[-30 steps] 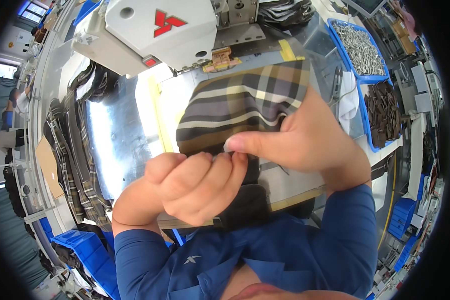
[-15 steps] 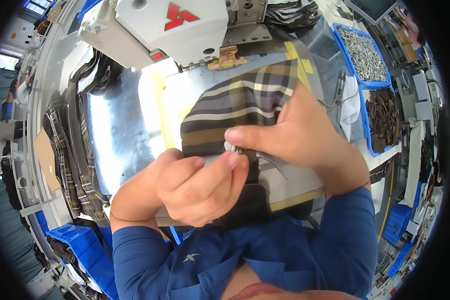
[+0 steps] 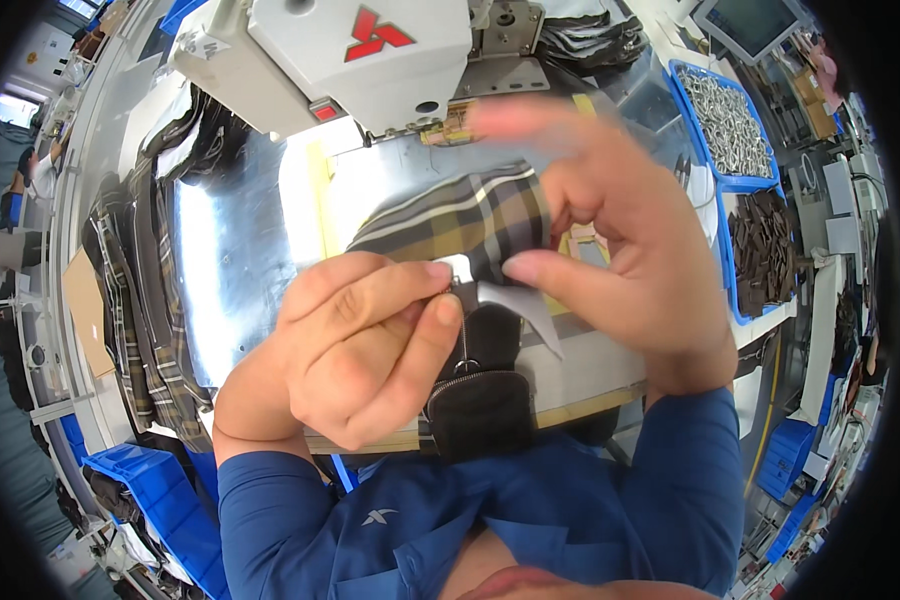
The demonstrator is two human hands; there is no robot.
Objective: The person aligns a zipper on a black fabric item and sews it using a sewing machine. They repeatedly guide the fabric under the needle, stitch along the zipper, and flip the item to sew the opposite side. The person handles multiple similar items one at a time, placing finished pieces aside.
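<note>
A plaid fabric piece (image 3: pixel 460 215) in brown, black and cream lies in front of the sewing machine head (image 3: pixel 360 60). My left hand (image 3: pixel 355 345) is closed at the fabric's near edge, pinching a small pale piece (image 3: pixel 458 266) whose kind I cannot make out. Below those fingertips a thin line runs down to a black zipped pouch (image 3: pixel 480 410) close to my body. Beside the fabric's right edge my right hand (image 3: pixel 630 250) is open, thumb and forefinger wide apart, the forefinger blurred. A grey pointed strip (image 3: pixel 530 312) lies below its thumb.
At right stand a blue bin of metal hooks (image 3: pixel 725 120) and another of dark brown pieces (image 3: pixel 760 250). Plaid pieces (image 3: pixel 140 300) are stacked at left, near a shiny metal plate (image 3: pixel 235 270). A blue crate (image 3: pixel 160 510) sits at lower left.
My right hand has let go of the small pale piece and lifted away, fingers spreading. My left hand keeps its pinch. The fabric has shifted nearer, and the black pouch shows more.
</note>
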